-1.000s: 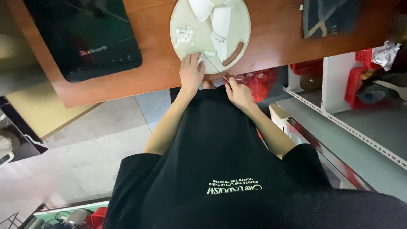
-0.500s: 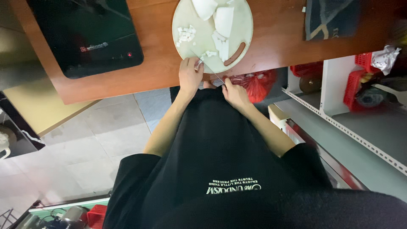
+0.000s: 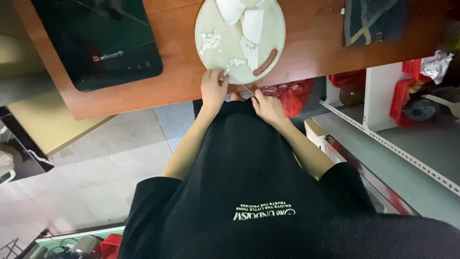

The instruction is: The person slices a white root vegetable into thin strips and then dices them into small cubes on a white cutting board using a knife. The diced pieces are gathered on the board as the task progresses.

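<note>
- Wooden desk (image 3: 158, 81) carries our round cutting board (image 3: 275, 24).
- Our left hand (image 3: 214, 88) presses white pieces (image 3: 235, 63); our right hand (image 3: 269, 106) grips the knife (image 3: 244, 87).
- Diced bits (image 3: 210, 41) done; big chunks (image 3: 252, 26) remain.

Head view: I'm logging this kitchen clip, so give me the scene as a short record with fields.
surface: wooden counter
board: round pale cutting board, near the counter's edge
food: large white chunks and small diced bits on the board
left hand: at the board's near rim, fingers on the food
right hand: grips a knife
left of board: black cooktop
</note>
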